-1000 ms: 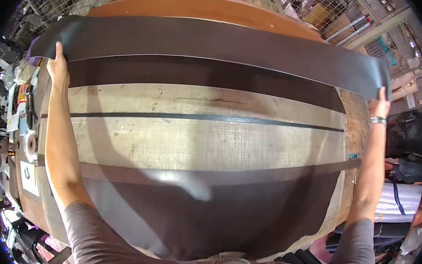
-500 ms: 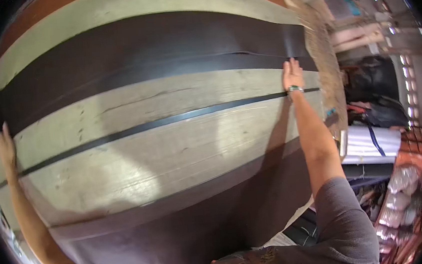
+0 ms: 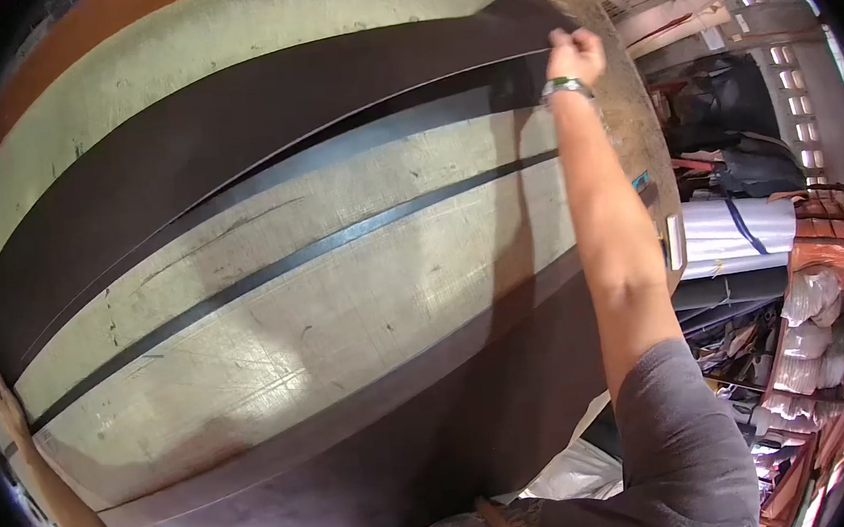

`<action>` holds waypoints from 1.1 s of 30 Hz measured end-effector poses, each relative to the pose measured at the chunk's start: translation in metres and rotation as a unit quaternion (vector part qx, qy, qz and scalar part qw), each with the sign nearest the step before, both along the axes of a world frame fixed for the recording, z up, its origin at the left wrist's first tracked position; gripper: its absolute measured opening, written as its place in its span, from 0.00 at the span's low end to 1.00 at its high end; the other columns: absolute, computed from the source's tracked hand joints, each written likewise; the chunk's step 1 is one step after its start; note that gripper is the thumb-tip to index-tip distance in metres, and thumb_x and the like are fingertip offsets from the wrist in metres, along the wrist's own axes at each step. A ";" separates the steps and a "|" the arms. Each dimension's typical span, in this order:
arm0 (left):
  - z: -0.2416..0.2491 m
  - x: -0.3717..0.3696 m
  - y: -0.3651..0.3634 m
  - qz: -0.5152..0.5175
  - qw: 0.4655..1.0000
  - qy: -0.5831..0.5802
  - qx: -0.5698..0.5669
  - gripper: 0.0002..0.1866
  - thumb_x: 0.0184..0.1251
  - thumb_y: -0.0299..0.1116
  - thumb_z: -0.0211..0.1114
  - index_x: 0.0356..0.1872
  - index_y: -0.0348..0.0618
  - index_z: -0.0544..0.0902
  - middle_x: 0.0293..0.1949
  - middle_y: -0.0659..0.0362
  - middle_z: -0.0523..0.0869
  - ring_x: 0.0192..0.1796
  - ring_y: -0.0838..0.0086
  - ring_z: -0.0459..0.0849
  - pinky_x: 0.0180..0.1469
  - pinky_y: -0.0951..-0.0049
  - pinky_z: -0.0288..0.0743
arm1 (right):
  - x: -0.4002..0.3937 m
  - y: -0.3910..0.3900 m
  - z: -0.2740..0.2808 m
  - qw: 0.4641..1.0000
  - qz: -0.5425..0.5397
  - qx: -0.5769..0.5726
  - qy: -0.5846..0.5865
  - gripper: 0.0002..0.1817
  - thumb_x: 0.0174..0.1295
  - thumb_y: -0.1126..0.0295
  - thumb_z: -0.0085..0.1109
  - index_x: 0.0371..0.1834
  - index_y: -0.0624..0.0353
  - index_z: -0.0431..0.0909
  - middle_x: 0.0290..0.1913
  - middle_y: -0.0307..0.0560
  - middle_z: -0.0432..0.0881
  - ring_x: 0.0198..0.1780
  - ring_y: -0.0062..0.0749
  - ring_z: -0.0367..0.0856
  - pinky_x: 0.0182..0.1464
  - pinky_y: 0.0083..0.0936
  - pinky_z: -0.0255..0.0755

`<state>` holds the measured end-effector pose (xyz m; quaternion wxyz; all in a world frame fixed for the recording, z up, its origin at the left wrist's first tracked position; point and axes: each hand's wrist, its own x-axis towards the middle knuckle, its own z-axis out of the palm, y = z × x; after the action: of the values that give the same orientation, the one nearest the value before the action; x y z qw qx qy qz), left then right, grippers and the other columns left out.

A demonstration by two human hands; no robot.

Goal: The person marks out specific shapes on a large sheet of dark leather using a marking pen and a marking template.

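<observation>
Head camera, looking down over a wide, scarred work table (image 3: 345,300). Your right hand (image 3: 576,52) is at the far right corner, fingers clenched in a pinch on the end of a wide dark strip (image 3: 231,140) of sheet material that runs across the far side of the table. A wristwatch (image 3: 559,85) sits on that wrist. Your left hand (image 3: 8,410) is at the near left edge of the view, fingers stretched out flat and released, resting at the table edge beside the strip's other end; whether it grips anything cannot be told.

Half a second ago your right hand lay flat on the strip; now it pinches and lifts the end, and a pale line shows along the strip's near edge where it rises off the dark layer beneath. That suggests the strip is being peeled up or shifted, not pressed down.

A narrow dark band (image 3: 282,266) crosses mid-table. A large dark sheet (image 3: 380,468) hangs over the near edge. A white roll (image 3: 731,236) lies right of the table.

No writing or labels can be read.
</observation>
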<state>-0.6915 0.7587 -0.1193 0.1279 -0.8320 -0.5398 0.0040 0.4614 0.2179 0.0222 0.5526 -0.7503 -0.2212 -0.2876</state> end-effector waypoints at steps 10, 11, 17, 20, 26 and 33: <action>0.013 0.001 -0.002 -0.100 0.993 0.028 0.062 0.27 0.87 0.38 0.36 0.83 0.57 0.61 0.67 0.36 0.76 0.67 0.44 0.76 0.72 0.56 0.66 | 0.020 -0.052 -0.019 0.999 0.024 -0.016 0.017 0.11 0.50 0.73 0.74 0.29 0.65 0.79 0.56 0.56 0.89 0.44 0.41 0.87 0.66 0.33 0.72; 0.013 -0.002 0.001 -0.107 0.992 0.034 0.058 0.27 0.87 0.38 0.37 0.83 0.57 0.61 0.67 0.36 0.76 0.66 0.44 0.77 0.71 0.56 0.67 | 0.012 -0.047 -0.009 0.993 0.022 -0.065 -0.096 0.10 0.52 0.73 0.72 0.30 0.63 0.79 0.61 0.60 0.86 0.46 0.45 0.88 0.63 0.36 0.74; -0.003 -0.001 0.009 0.080 0.997 -0.009 -0.017 0.27 0.86 0.36 0.41 0.82 0.51 0.64 0.62 0.37 0.79 0.62 0.44 0.79 0.65 0.55 0.72 | -0.002 -0.074 -0.058 0.967 -0.089 -0.217 0.098 0.19 0.51 0.62 0.74 0.39 0.59 0.77 0.44 0.59 0.85 0.48 0.53 0.85 0.57 0.41 0.77; 0.007 -0.014 0.017 0.067 0.997 0.034 -0.025 0.26 0.86 0.36 0.42 0.81 0.49 0.64 0.65 0.37 0.79 0.66 0.44 0.78 0.67 0.55 0.71 | -0.003 -0.065 -0.060 0.943 -0.240 -0.114 0.198 0.34 0.48 0.52 0.80 0.46 0.71 0.79 0.48 0.61 0.87 0.49 0.53 0.86 0.59 0.41 0.78; 0.001 -0.018 0.017 0.073 0.997 0.019 -0.013 0.28 0.83 0.41 0.46 0.79 0.46 0.67 0.65 0.39 0.79 0.66 0.46 0.79 0.67 0.56 0.71 | 0.043 -0.076 -0.013 0.813 -0.001 0.015 0.582 0.18 0.63 0.53 0.74 0.35 0.57 0.82 0.29 0.48 0.83 0.27 0.32 0.79 0.26 0.31 0.71; -0.001 -0.017 0.017 0.083 0.997 0.003 0.003 0.31 0.79 0.48 0.51 0.76 0.43 0.70 0.66 0.41 0.80 0.66 0.49 0.79 0.68 0.58 0.71 | 0.041 -0.039 0.050 0.997 0.070 -0.019 -0.002 0.16 0.57 0.73 0.80 0.30 0.59 0.76 0.33 0.37 0.82 0.34 0.23 0.72 0.43 0.25 0.73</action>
<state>-0.7084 0.7761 -0.1200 0.1309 -0.7841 -0.6064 0.0157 0.5025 0.1786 0.0720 0.5570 -0.7426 -0.2797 -0.2452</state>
